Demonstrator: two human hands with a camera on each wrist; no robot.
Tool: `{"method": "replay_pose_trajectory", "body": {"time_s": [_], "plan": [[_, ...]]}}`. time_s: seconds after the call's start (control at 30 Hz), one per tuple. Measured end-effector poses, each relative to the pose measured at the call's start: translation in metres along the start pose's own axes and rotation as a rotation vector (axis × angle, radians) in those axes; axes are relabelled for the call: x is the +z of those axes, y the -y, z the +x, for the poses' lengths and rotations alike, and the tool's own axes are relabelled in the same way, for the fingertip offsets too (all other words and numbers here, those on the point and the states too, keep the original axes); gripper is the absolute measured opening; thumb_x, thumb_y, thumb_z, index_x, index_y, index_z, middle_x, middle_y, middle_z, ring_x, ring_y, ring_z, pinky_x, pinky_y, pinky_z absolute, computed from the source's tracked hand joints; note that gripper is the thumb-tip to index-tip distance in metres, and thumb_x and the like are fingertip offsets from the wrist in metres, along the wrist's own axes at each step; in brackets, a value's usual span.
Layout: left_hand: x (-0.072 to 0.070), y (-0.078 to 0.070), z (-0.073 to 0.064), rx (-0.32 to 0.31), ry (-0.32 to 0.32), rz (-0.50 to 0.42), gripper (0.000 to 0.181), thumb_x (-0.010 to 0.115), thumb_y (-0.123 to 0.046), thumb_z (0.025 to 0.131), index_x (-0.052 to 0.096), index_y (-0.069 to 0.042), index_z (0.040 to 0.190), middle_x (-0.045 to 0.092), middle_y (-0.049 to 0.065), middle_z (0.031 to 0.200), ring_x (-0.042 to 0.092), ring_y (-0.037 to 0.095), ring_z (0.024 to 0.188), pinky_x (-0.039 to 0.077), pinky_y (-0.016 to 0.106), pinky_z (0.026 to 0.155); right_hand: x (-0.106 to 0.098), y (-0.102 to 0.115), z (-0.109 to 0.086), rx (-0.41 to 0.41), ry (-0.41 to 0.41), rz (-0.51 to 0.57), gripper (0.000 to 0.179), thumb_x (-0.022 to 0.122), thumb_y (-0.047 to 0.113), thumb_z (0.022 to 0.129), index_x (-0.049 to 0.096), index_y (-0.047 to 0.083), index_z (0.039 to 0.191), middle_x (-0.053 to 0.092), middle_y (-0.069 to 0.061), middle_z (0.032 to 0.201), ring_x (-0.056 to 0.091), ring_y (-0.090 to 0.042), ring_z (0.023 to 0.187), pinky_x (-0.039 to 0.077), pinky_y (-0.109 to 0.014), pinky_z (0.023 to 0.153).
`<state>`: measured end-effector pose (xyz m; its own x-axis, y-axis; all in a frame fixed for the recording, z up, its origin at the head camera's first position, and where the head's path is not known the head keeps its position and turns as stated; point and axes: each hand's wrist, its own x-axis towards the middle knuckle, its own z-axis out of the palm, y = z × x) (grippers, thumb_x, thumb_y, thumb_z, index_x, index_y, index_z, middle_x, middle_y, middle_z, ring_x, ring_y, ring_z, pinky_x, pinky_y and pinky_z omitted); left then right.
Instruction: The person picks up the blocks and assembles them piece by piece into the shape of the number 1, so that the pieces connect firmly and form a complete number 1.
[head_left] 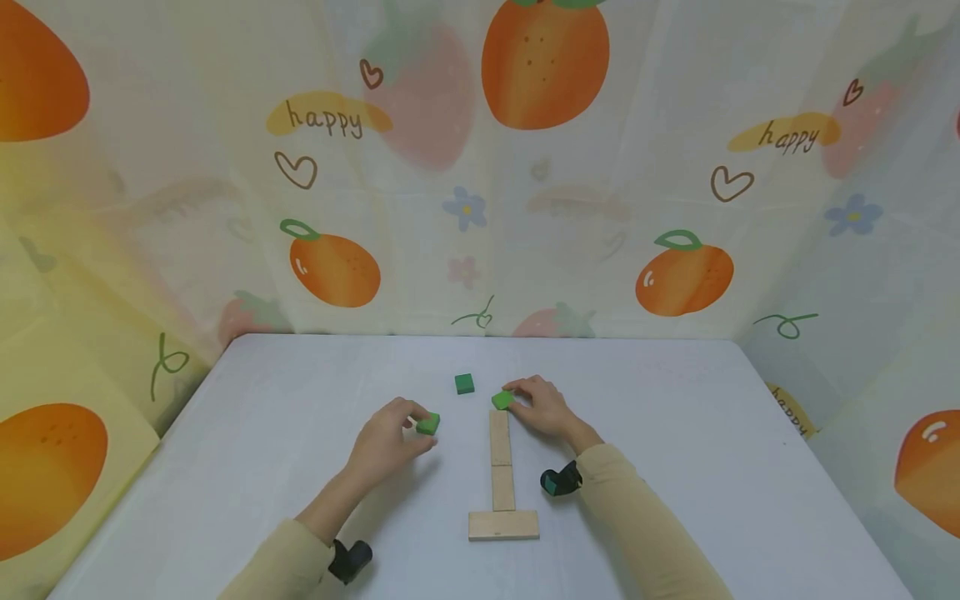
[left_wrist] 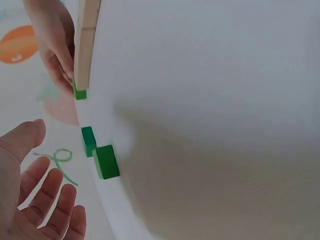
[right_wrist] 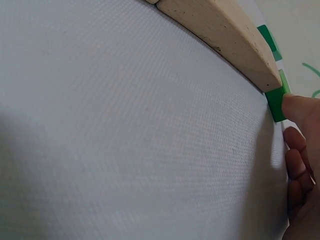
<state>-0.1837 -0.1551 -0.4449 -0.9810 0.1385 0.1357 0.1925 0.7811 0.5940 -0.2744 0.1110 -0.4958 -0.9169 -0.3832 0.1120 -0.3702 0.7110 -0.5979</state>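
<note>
In the head view my left hand [head_left: 386, 437] hovers beside a green block [head_left: 428, 423], its thumb and fingers spread around it. A gap shows between that hand [left_wrist: 42, 190] and the green block [left_wrist: 107, 162] in the left wrist view, where the block stands on the table. My right hand [head_left: 547, 407] pinches another green block [head_left: 502, 401] at the far end of a wooden strip [head_left: 499, 437]. Seen from the right wrist, the thumb [right_wrist: 300, 107] lies against this block [right_wrist: 276, 105], which sits right by the strip's end. Some right fingers are hidden.
A darker green block [head_left: 464, 383] lies farther back on the white table [head_left: 637, 375]. Toward me, a second wooden strip [head_left: 503, 487] continues the line, ending at a crosswise wooden block [head_left: 503, 526]. A fruit-print cloth [head_left: 525, 250] hangs behind the table.
</note>
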Motion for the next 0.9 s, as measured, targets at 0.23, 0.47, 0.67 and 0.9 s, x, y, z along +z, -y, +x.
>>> {"method": "replay_pose_trajectory", "body": {"time_s": [0.23, 0.47, 0.67, 0.9], "plan": [[0.005, 0.011, 0.012, -0.105, 0.001, 0.019, 0.039, 0.078, -0.027, 0.071, 0.063, -0.010, 0.102, 0.060, 0.003, 0.100, 0.058, 0.021, 0.091, 0.048, 0.033, 0.070, -0.001, 0.002, -0.002, -0.002, -0.001, 0.003, 0.029, 0.060, 0.020, 0.087, 0.062, 0.014, 0.116, 0.058, -0.007, 0.106, 0.051, -0.023, 0.099, 0.038, -0.042, 0.087], [0.008, 0.015, 0.020, -0.159, 0.035, 0.032, 0.045, 0.079, -0.026, 0.070, 0.061, -0.006, 0.106, 0.062, 0.006, 0.098, 0.058, 0.022, 0.089, 0.048, 0.036, 0.072, -0.002, 0.003, -0.003, -0.021, -0.009, 0.007, 0.029, 0.062, 0.018, 0.087, 0.062, 0.012, 0.115, 0.059, -0.007, 0.106, 0.051, -0.024, 0.100, 0.039, -0.043, 0.088], [0.011, 0.018, 0.024, -0.178, 0.055, 0.057, 0.048, 0.079, -0.025, 0.070, 0.059, -0.004, 0.108, 0.062, 0.007, 0.097, 0.058, 0.021, 0.086, 0.048, 0.037, 0.073, 0.000, 0.002, -0.002, -0.027, -0.014, -0.002, 0.029, 0.061, 0.019, 0.087, 0.062, 0.013, 0.115, 0.059, -0.008, 0.107, 0.051, -0.025, 0.101, 0.038, -0.043, 0.089], [0.014, 0.020, 0.026, -0.215, 0.067, 0.069, 0.048, 0.079, -0.027, 0.070, 0.060, -0.005, 0.108, 0.062, 0.006, 0.095, 0.056, 0.019, 0.083, 0.047, 0.036, 0.072, 0.000, 0.001, -0.001, -0.021, -0.012, -0.008, 0.029, 0.061, 0.020, 0.087, 0.062, 0.014, 0.115, 0.059, -0.007, 0.107, 0.051, -0.024, 0.101, 0.039, -0.043, 0.089]]}}
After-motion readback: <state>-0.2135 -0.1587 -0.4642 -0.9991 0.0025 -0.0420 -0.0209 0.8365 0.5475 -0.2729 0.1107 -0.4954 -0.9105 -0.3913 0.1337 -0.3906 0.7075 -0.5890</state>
